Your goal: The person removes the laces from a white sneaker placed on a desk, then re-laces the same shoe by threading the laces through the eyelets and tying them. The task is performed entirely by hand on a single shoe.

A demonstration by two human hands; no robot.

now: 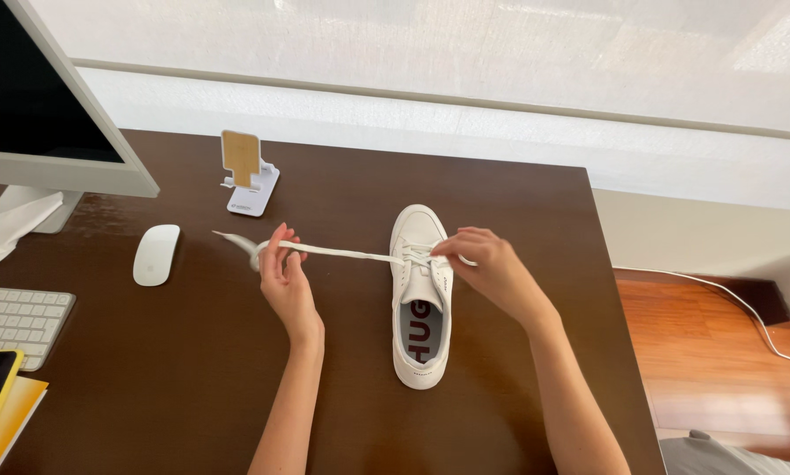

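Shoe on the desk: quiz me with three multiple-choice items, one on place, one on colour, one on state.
1. Where does the mouse lie relative to the shoe?
A. To its left
B. To its right
C. Inside it

2. What colour is the lace?
A. Black
B. White
C. Red

3. How is the lace held?
A. Lying slack on the desk
B. Coiled inside the shoe
C. Stretched out from the shoe by the left hand

Answers:
1 A, the mouse sits left of the shoe, near the keyboard.
2 B, the lace matches the white shoe.
3 C, the left hand pulls it sideways while the right hand rests at the eyelets.
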